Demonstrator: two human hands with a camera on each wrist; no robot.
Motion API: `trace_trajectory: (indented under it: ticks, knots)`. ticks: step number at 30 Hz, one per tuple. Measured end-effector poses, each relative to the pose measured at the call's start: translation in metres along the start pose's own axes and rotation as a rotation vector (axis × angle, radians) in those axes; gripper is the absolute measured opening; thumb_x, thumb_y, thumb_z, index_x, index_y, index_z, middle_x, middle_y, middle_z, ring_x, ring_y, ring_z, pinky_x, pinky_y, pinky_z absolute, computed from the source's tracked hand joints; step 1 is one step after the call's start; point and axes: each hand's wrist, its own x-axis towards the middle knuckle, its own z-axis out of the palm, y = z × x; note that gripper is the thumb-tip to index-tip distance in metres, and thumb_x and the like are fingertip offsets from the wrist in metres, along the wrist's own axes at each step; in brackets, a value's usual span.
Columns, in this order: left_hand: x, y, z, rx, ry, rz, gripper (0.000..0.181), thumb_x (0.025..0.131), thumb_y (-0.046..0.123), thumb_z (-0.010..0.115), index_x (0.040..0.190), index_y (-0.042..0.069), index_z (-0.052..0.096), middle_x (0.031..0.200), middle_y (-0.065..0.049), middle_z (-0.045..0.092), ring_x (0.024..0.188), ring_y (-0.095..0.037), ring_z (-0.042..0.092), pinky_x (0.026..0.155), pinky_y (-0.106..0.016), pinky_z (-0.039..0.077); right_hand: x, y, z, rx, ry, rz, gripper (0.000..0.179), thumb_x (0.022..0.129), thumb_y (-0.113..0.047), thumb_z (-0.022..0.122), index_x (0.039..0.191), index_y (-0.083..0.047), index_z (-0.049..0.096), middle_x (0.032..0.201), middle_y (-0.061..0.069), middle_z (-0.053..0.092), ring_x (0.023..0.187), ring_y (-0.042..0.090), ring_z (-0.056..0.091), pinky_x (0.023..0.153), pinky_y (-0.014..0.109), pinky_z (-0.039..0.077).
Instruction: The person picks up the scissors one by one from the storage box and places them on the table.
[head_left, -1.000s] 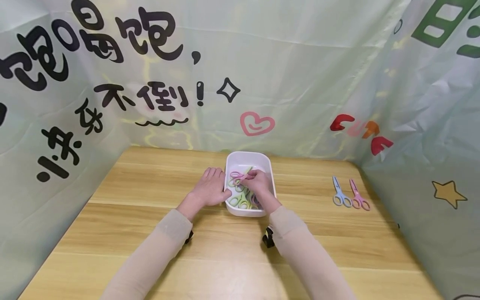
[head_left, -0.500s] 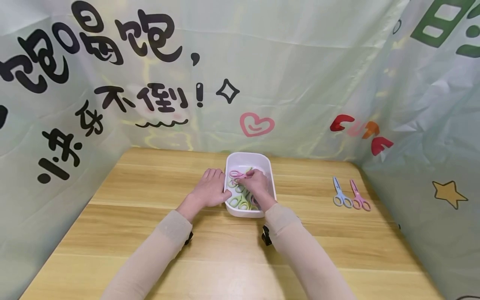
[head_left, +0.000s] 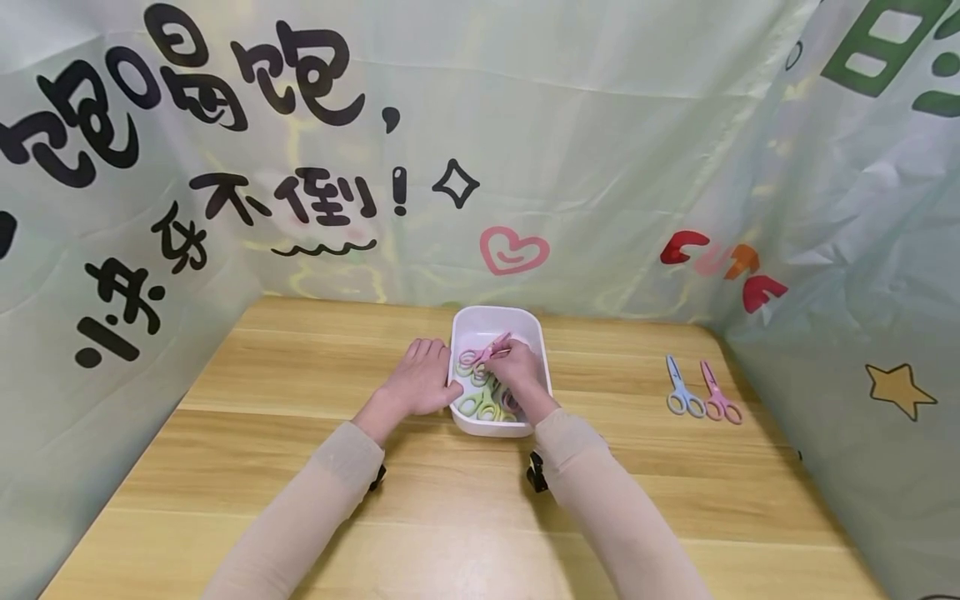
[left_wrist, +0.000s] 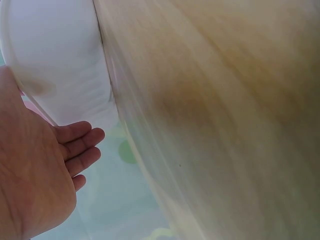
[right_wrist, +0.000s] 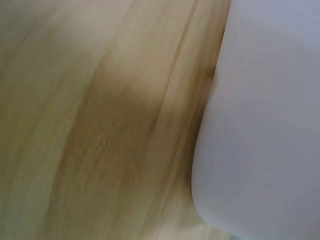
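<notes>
Pale printed cloth (head_left: 600,150) hangs around a wooden table (head_left: 750,500)

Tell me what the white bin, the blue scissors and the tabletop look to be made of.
White bin: probably smooth satin plastic; rounded corners look moulded.
Blue scissors: likely plastic, fairly matte, blue from handles to blades; any metal inside can't be told.
Tabletop: wood or wood-look laminate, grained, with a pale sheen.
</notes>
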Motion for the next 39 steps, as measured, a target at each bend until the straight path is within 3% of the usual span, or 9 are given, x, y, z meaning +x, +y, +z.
trace_trajectory:
  ticks: [12, 34, 39]
  knots:
    - [-0.0009, 0.0008, -0.0012, 0.005, -0.004, -0.003, 0.063, 0.094, 0.046, 0.053, 0.129, -0.006, 0.054, 0.128, -0.018, 0.052, 0.124, -0.034, 0.043, 0.118, -0.047, 0.027, -0.0006, -0.0001, 0.0017, -0.024, -0.010, -0.013, 0.027, 0.083, -0.018, 0.078, 0.108, -0.009, 0.071, 0.095, 0.006, 0.075, 0.086, 0.021, 0.067, 0.083, 0.036, 0.054]
    - [-0.0019, 0.0018, -0.0016, -0.011, 0.003, -0.003, 0.062, 0.094, 0.042, 0.054, 0.129, -0.009, 0.053, 0.128, -0.020, 0.052, 0.125, -0.037, 0.043, 0.118, -0.049, 0.027, 0.0015, 0.0017, -0.0013, 0.097, -0.058, -0.024, 0.029, 0.088, -0.017, 0.071, 0.116, -0.011, 0.076, 0.103, 0.008, 0.073, 0.087, 0.019, 0.065, 0.078, 0.029, 0.051]
    - [-0.0015, 0.0020, -0.0017, -0.010, 0.001, -0.002, 0.062, 0.094, 0.042, 0.055, 0.130, -0.009, 0.053, 0.129, -0.021, 0.052, 0.126, -0.037, 0.043, 0.119, -0.049, 0.027, 0.0026, 0.0027, -0.0019, 0.201, -0.089, 0.016, 0.033, 0.087, -0.010, 0.066, 0.119, -0.009, 0.076, 0.103, 0.009, 0.072, 0.081, 0.015, 0.064, 0.071, 0.022, 0.052]
